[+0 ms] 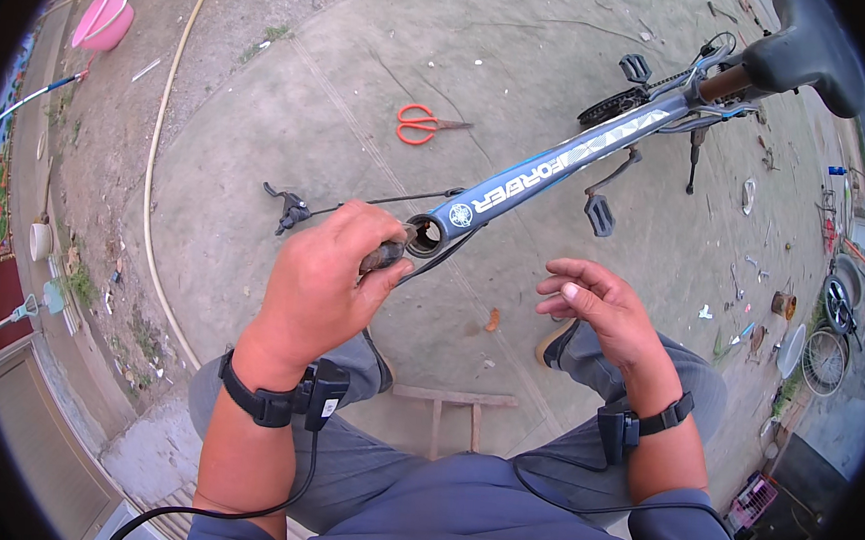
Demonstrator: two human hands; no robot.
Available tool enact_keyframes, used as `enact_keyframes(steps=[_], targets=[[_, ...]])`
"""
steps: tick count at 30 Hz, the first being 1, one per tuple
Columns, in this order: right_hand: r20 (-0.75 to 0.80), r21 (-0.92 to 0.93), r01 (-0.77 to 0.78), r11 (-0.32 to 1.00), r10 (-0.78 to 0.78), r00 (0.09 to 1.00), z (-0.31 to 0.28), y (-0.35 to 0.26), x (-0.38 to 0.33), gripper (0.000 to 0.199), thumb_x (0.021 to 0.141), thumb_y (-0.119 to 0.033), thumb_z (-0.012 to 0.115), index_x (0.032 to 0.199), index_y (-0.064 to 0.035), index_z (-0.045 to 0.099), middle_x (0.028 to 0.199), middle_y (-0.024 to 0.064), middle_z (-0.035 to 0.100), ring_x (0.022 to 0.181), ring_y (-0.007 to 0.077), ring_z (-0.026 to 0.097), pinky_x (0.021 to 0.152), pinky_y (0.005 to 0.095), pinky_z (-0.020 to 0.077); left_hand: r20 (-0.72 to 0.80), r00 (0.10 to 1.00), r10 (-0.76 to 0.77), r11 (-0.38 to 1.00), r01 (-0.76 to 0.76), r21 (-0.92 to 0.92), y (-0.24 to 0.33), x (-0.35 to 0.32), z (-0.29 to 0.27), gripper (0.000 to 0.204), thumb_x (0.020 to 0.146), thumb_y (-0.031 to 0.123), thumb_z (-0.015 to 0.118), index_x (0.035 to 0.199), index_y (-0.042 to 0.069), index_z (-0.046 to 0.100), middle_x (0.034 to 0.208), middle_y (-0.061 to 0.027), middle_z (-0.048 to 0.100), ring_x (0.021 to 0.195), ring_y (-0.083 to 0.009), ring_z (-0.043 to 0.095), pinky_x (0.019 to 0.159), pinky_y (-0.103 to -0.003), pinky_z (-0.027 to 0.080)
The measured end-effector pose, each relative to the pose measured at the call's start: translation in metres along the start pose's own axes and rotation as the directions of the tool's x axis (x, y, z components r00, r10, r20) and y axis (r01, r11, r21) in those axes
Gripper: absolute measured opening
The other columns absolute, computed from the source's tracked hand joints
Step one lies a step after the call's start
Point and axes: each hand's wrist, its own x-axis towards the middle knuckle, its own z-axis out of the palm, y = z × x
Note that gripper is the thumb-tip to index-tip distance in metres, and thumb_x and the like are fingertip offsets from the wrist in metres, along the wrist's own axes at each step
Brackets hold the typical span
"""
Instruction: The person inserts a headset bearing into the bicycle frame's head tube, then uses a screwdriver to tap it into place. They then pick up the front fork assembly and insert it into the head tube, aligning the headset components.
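The blue-grey bicycle frame (550,173) slants from near my hands up to the far right, where a black saddle (814,56) sits. Its open head tube (425,235) faces me. Close against that ring, my left hand (327,273) pinches a small dark, grimy object (383,257) between thumb and fingers; its kind is hard to make out. Over the ground to the right of the tube hovers my right hand (600,307), fingers loosely apart and holding nothing. A black brake lever (286,208) on its cable lies beyond my left hand.
Orange-handled scissors (419,125) lie on the ground beyond the tube. Pedals (600,217) and a kickstand (695,160) stick out from the bicycle. A hose (167,121) runs along the left, near a pink bucket (104,21). Scattered tools and a wheel (824,362) are at right.
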Motion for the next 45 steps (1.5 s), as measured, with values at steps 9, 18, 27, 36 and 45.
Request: enact_keyframes(steps=[9,18,27,36,45], targets=[[0.006,0.026,-0.003,1.000,0.003,1.000,0.003,-0.004,0.001,0.044,0.099,-0.021,0.065,0.134,0.0047,0.057,0.117,0.0162,0.068,0.105,0.0253,0.068,0.093,0.0359,0.0516,0.050,0.999,-0.002,1.000,0.002,0.010,-0.002,0.005,0.002,0.031,0.074,-0.001,0.080,0.099,0.003,0.062,0.098,-0.0098,0.066,0.070,-0.0263,0.064,0.062,-0.035,0.051],[0.043,-0.017,0.019,1.000,-0.018,0.999,0.001,-0.004,0.003,0.051,0.100,-0.029,0.065,0.138,0.0023,0.054,0.121,0.0158,0.067,0.107,0.0252,0.069,0.096,0.0359,0.0508,0.073,0.997,0.000,0.999,-0.003,0.032,0.000,0.009,0.000,0.030,0.074,-0.001,0.079,0.098,0.003,0.062,0.095,-0.0102,0.065,0.069,-0.0271,0.063,0.062,-0.036,0.049],[0.047,-0.010,0.024,1.000,-0.024,0.999,-0.001,-0.003,0.003,0.051,0.099,-0.029,0.065,0.138,0.0025,0.053,0.122,0.0162,0.067,0.108,0.0258,0.068,0.097,0.0371,0.0508,0.065,0.998,-0.008,1.000,0.006,0.029,-0.001,0.011,0.001,0.031,0.075,-0.002,0.079,0.100,0.003,0.062,0.091,-0.0107,0.064,0.067,-0.0240,0.059,0.060,-0.033,0.048],[0.050,-0.010,0.026,1.000,-0.025,0.998,0.000,-0.007,0.004,0.052,0.099,-0.030,0.065,0.138,0.0027,0.053,0.122,0.0163,0.067,0.108,0.0261,0.068,0.097,0.0371,0.0507,0.038,0.998,-0.049,0.999,0.049,0.001,0.000,0.012,-0.004,0.031,0.076,0.001,0.080,0.102,0.003,0.062,0.090,-0.0104,0.063,0.069,-0.0233,0.059,0.062,-0.031,0.048],[0.053,-0.007,0.020,1.000,-0.019,0.998,0.002,-0.009,0.007,0.052,0.099,-0.030,0.065,0.138,0.0028,0.053,0.122,0.0168,0.067,0.108,0.0265,0.069,0.097,0.0371,0.0509,0.032,0.999,-0.036,0.999,0.036,0.026,-0.002,0.013,-0.004,0.033,0.077,0.001,0.080,0.104,0.004,0.062,0.090,-0.0105,0.064,0.068,-0.0238,0.060,0.061,-0.032,0.048]])
